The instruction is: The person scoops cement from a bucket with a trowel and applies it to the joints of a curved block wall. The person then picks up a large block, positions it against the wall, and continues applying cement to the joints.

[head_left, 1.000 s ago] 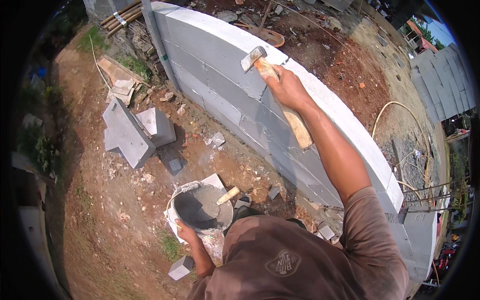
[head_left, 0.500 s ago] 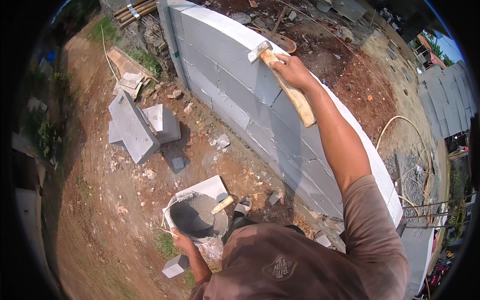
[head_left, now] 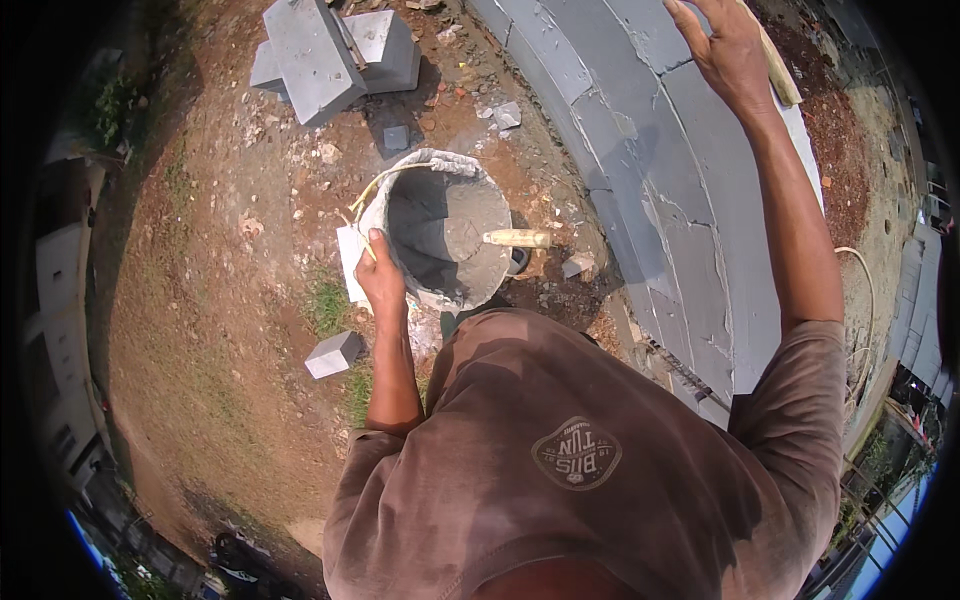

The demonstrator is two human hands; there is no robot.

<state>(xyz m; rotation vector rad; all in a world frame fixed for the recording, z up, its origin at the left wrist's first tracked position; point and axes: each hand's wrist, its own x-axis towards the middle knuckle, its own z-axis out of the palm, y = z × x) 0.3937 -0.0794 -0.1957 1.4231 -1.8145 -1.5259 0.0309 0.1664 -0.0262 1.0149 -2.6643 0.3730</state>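
1. My left hand (head_left: 382,285) is clasped on the bucket (head_left: 375,215) at its left rim, thumb showing along the edge by the thin yellowish handle (head_left: 400,172); the other fingers are mostly hidden.
2. The bucket is in front of my body, left of the block wall (head_left: 690,240), with grey mortar (head_left: 478,212) inside and a tool's wooden grip (head_left: 518,238) sticking out over the right rim.
3. My right hand (head_left: 733,62) is up by the wall's top, partly cut off by the picture's upper edge. A wooden shaft (head_left: 783,70) shows just beside it, on the right; I cannot tell whether my fingers grasp it or have released it.
4. A white slab (head_left: 352,262) shows at the bucket's left; a small grey block (head_left: 334,354) lies on the ground (head_left: 220,330) nearby.
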